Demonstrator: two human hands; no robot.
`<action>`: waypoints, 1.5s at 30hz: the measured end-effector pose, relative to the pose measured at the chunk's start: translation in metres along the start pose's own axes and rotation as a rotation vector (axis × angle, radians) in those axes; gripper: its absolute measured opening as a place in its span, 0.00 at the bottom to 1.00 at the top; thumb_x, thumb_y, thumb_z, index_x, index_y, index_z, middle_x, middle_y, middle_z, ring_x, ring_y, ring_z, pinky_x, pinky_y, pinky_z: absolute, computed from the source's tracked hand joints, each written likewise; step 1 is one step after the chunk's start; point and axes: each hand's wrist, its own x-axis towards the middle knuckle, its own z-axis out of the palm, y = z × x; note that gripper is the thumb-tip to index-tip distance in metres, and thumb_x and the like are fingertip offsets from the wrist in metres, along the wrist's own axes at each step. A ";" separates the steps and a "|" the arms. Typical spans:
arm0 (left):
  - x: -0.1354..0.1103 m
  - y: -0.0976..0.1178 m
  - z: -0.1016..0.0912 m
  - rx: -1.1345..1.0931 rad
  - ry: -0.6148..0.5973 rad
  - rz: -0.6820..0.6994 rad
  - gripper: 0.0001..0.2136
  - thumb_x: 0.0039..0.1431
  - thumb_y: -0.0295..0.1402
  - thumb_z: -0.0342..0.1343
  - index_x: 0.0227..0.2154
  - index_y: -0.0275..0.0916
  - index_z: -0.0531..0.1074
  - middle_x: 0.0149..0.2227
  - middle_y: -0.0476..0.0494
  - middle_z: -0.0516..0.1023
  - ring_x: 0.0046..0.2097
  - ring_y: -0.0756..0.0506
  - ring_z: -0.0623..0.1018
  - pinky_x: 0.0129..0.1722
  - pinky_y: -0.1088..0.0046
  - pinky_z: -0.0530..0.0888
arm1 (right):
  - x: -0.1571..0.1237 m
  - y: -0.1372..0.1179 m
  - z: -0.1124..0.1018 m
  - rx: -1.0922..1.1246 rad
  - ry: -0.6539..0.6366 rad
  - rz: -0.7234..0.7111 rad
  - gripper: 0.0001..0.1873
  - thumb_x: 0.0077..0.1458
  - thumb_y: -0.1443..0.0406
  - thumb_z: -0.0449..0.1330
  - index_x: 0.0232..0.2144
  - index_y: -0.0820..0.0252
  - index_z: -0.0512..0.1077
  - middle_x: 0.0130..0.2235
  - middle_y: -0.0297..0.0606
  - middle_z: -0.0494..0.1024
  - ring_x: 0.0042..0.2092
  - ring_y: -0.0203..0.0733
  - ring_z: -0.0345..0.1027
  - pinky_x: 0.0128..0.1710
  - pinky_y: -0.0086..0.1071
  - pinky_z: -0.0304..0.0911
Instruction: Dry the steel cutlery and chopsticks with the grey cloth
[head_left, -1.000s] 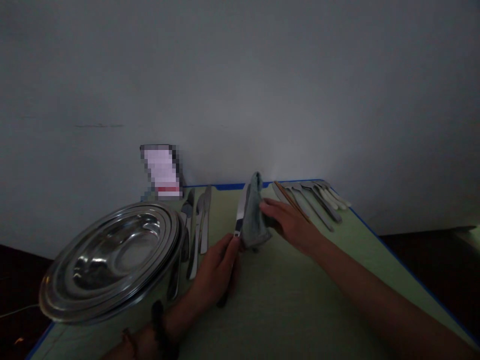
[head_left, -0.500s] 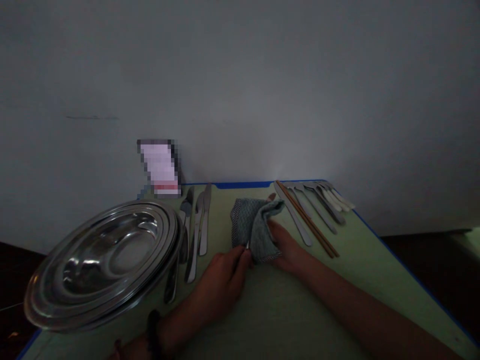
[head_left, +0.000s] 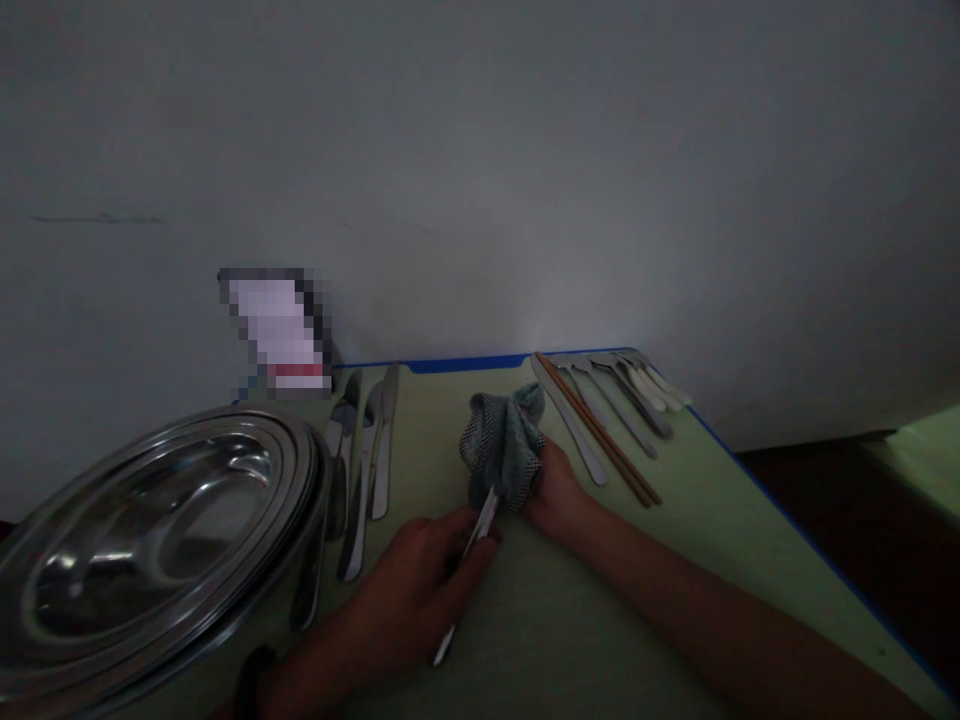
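Observation:
My left hand [head_left: 431,570] is closed round the handle of a slim metal table knife [head_left: 480,530]. The handle's end sticks out below my fingers, pointing toward me. A grey-green cloth [head_left: 499,445] with a checked edge is bunched over the knife's far end and hides it. From the right side, my right hand [head_left: 559,490] grips the cloth; most of its fingers are behind the fabric. Both hands are over the middle of the green table [head_left: 570,610]. Left of them lie several knives [head_left: 367,480] and other metal cutlery [head_left: 341,440].
A stack of steel plates or basins [head_left: 187,520] takes up the table's left side. Wooden chopsticks [head_left: 600,435], a knife [head_left: 574,425], and several metal [head_left: 630,420] and white-handled utensils [head_left: 660,385] lie at right. A blurred phone-like screen [head_left: 277,330] leans on the wall [head_left: 480,180].
The left hand has drawn down toward me, so more of the knife's handle shows. The cloth has bunched tighter, and the tip seen above it is now hidden. The view has shifted right.

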 end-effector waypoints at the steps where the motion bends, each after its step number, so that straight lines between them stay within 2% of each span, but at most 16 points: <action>1: 0.000 0.000 0.000 0.000 0.007 0.008 0.10 0.58 0.38 0.48 0.30 0.41 0.73 0.24 0.49 0.75 0.27 0.47 0.73 0.28 0.76 0.69 | 0.001 -0.002 -0.001 -0.006 -0.012 0.026 0.22 0.51 0.47 0.47 0.33 0.57 0.69 0.32 0.38 0.77 0.38 0.44 0.70 0.34 0.35 0.64; 4: -0.001 0.000 0.001 0.010 0.009 0.023 0.10 0.57 0.38 0.48 0.30 0.42 0.73 0.24 0.49 0.75 0.26 0.47 0.73 0.29 0.76 0.69 | 0.001 -0.008 -0.003 -0.018 -0.034 0.046 0.25 0.54 0.47 0.42 0.36 0.56 0.70 0.31 0.38 0.77 0.38 0.44 0.70 0.35 0.37 0.64; 6: -0.003 0.000 0.000 0.025 -0.001 0.023 0.10 0.58 0.38 0.48 0.29 0.41 0.73 0.24 0.49 0.74 0.26 0.47 0.73 0.29 0.76 0.69 | 0.001 -0.008 -0.003 -0.033 -0.041 0.036 0.26 0.54 0.47 0.42 0.37 0.57 0.70 0.31 0.39 0.77 0.39 0.45 0.70 0.36 0.38 0.64; 13: -0.003 -0.008 -0.003 0.000 -0.046 -0.010 0.10 0.60 0.38 0.45 0.29 0.41 0.67 0.26 0.51 0.73 0.29 0.48 0.73 0.31 0.77 0.69 | -0.002 0.001 0.000 -0.075 -0.151 -0.134 0.16 0.47 0.51 0.58 0.30 0.58 0.73 0.28 0.34 0.77 0.37 0.43 0.71 0.40 0.36 0.63; 17: 0.000 -0.013 -0.003 0.011 -0.062 -0.041 0.10 0.60 0.37 0.43 0.27 0.40 0.63 0.24 0.52 0.71 0.28 0.49 0.71 0.30 0.77 0.68 | -0.002 0.006 -0.002 -0.208 -0.219 -0.208 0.14 0.48 0.55 0.59 0.32 0.57 0.74 0.31 0.32 0.78 0.37 0.41 0.71 0.45 0.35 0.61; 19: 0.001 -0.011 -0.003 0.044 -0.069 -0.067 0.10 0.61 0.38 0.43 0.28 0.40 0.63 0.24 0.52 0.70 0.28 0.49 0.71 0.29 0.77 0.67 | -0.001 0.007 -0.002 -0.181 -0.217 -0.199 0.13 0.48 0.56 0.59 0.33 0.56 0.75 0.32 0.31 0.78 0.38 0.40 0.71 0.46 0.35 0.60; 22: 0.002 -0.006 -0.002 0.071 -0.099 -0.087 0.11 0.62 0.39 0.41 0.29 0.40 0.63 0.24 0.52 0.69 0.27 0.49 0.70 0.27 0.77 0.66 | 0.002 0.005 -0.003 -0.016 -0.140 -0.157 0.14 0.48 0.55 0.59 0.32 0.57 0.75 0.31 0.32 0.78 0.40 0.41 0.71 0.48 0.35 0.60; 25: 0.002 -0.003 -0.003 0.144 -0.138 -0.039 0.12 0.62 0.38 0.42 0.27 0.39 0.64 0.23 0.53 0.67 0.25 0.50 0.69 0.25 0.77 0.64 | 0.004 -0.002 -0.003 0.212 -0.086 -0.013 0.18 0.53 0.52 0.52 0.30 0.58 0.75 0.30 0.35 0.79 0.41 0.42 0.71 0.46 0.38 0.62; 28: -0.001 -0.003 -0.002 0.223 -0.169 0.000 0.12 0.60 0.38 0.44 0.25 0.39 0.64 0.21 0.53 0.66 0.24 0.51 0.67 0.24 0.77 0.63 | 0.004 -0.009 -0.003 0.332 -0.106 0.090 0.24 0.57 0.50 0.45 0.31 0.58 0.74 0.31 0.37 0.79 0.42 0.43 0.71 0.45 0.39 0.64; 32: -0.003 -0.006 -0.003 0.184 -0.166 0.026 0.12 0.61 0.38 0.43 0.27 0.39 0.66 0.24 0.52 0.70 0.26 0.51 0.68 0.27 0.78 0.65 | 0.002 -0.009 0.000 0.316 -0.134 0.058 0.21 0.56 0.51 0.49 0.33 0.58 0.74 0.31 0.37 0.79 0.41 0.43 0.72 0.44 0.38 0.64; 36: -0.002 -0.007 -0.007 0.098 -0.169 0.014 0.12 0.61 0.40 0.44 0.28 0.39 0.67 0.26 0.52 0.70 0.28 0.50 0.69 0.29 0.78 0.67 | -0.001 -0.007 0.003 0.196 -0.103 -0.027 0.14 0.51 0.56 0.57 0.29 0.60 0.74 0.29 0.36 0.79 0.39 0.43 0.72 0.43 0.37 0.65; 39: -0.001 -0.007 -0.008 0.049 -0.186 -0.009 0.12 0.60 0.40 0.44 0.29 0.39 0.68 0.26 0.51 0.70 0.28 0.49 0.70 0.30 0.77 0.68 | -0.002 -0.007 0.004 0.161 -0.083 -0.024 0.11 0.48 0.58 0.60 0.27 0.60 0.74 0.27 0.35 0.79 0.37 0.42 0.73 0.43 0.37 0.65; 42: 0.000 -0.006 -0.006 0.008 -0.190 -0.041 0.13 0.59 0.41 0.45 0.28 0.39 0.68 0.25 0.51 0.70 0.28 0.49 0.69 0.28 0.77 0.67 | -0.001 -0.006 0.002 0.182 -0.085 0.024 0.11 0.51 0.59 0.58 0.28 0.60 0.74 0.27 0.35 0.79 0.36 0.41 0.73 0.43 0.36 0.65; 45: 0.000 -0.005 -0.006 -0.023 -0.152 -0.057 0.14 0.59 0.42 0.44 0.27 0.39 0.67 0.25 0.51 0.70 0.28 0.49 0.69 0.28 0.77 0.67 | 0.002 -0.005 -0.002 0.253 -0.123 0.099 0.18 0.56 0.56 0.51 0.30 0.61 0.74 0.28 0.36 0.79 0.37 0.40 0.73 0.44 0.36 0.65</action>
